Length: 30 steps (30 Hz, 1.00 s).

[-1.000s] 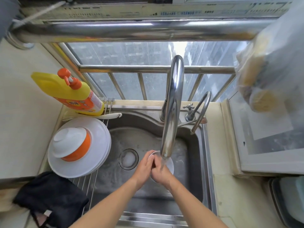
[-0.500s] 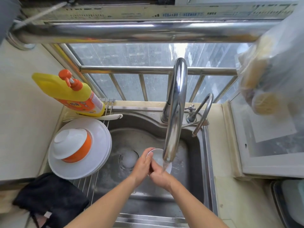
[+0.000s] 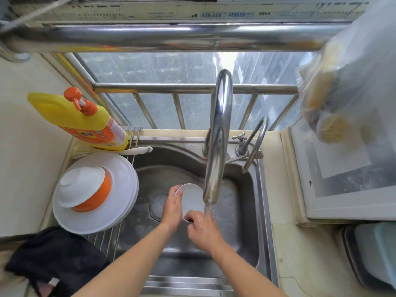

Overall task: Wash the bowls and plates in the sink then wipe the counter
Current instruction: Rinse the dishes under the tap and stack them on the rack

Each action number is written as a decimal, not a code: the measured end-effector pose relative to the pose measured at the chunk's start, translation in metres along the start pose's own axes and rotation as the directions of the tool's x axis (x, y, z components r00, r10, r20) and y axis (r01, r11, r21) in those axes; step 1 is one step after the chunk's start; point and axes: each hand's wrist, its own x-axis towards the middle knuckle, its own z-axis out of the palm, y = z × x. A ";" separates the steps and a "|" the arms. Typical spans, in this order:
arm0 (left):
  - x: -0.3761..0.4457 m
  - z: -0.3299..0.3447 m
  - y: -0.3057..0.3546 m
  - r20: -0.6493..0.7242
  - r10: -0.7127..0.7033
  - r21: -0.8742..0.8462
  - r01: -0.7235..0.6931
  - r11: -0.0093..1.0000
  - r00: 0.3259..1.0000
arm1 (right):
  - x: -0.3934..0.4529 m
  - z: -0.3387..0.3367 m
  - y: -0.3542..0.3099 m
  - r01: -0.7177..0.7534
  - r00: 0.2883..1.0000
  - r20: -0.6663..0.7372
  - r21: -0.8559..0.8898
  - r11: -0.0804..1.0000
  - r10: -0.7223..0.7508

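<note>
I see the small white bowl at mid-frame over the steel sink, tilted on edge just left of the running tap. My left hand clasps its left rim, fingers curled round it; my right hand pinches the lower rim — water falls onto it. At left, white plates on a rack carry an upturned orange-and-white bowl; a yellow soap bottle stands above.

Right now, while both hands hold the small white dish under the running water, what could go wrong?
The wet white dish, held by the left hand and right hand, might slip into the steel sink and chip. Water from the faucet could splash off it. The orange bowl sits tilted on the plates and may slide.
</note>
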 end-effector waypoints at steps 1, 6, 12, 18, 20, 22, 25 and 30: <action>-0.004 -0.001 0.003 -0.016 -0.025 -0.007 0.025 1.000 1.000 | 0.001 -0.002 0.000 -0.080 0.994 0.081 0.096 0.992 0.073; -0.017 0.000 0.007 0.038 0.014 -0.032 -0.013 0.999 0.999 | -0.007 0.003 0.038 0.161 0.986 0.101 -0.453 0.877 -0.129; -0.016 -0.010 0.009 0.139 -0.310 -0.076 0.322 0.944 0.941 | -0.006 -0.015 0.027 0.120 0.984 0.171 -0.389 0.913 -0.056; -0.028 -0.009 0.001 0.214 -0.266 0.299 0.196 0.934 0.940 | -0.008 -0.025 0.024 -0.006 0.959 0.282 0.116 0.993 -0.027; -0.034 -0.004 -0.001 0.295 -0.129 0.414 -0.005 0.910 0.947 | -0.010 -0.021 0.026 -0.108 0.970 0.241 0.266 0.958 0.042; -0.043 0.000 -0.001 0.397 -0.040 0.451 -0.157 0.879 0.917 | -0.008 -0.017 0.033 -0.240 0.965 0.191 0.369 0.898 0.179; -0.046 0.005 -0.010 0.365 -0.031 0.371 -0.115 0.921 0.930 | -0.003 -0.004 0.041 -0.381 0.925 0.185 0.474 0.794 0.333; -0.067 0.020 -0.029 0.407 0.124 0.517 -0.340 0.786 0.905 | 0.007 0.019 0.056 -0.502 0.846 0.200 0.610 0.613 0.493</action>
